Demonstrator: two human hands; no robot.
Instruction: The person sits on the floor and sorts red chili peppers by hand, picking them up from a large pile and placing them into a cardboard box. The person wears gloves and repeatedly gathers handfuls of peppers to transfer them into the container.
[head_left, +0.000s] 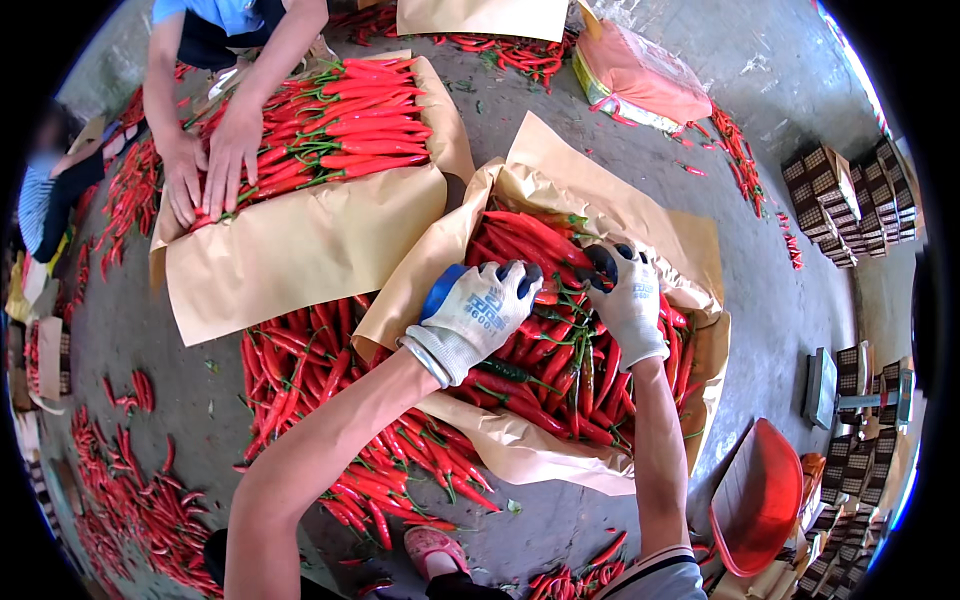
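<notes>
My left hand, in a white knit glove with dark blue coated fingertips, bends its fingers down over red chili peppers in a paper-lined box. What lies under its palm is hidden. A bunch of long red chilies lies just beyond, at the far side of the same box. The fingers of my right hand, gloved alike, curl around the near ends of that bunch. Brown lining paper stands crumpled around the box's edges. A dark green chili and several green stems show among the red ones.
At upper left, another person's bare hands press on chilies in a second paper-lined box. Loose chilies are heaped on the floor beside my box. A red scoop, a platform scale and stacked cartons stand to the right.
</notes>
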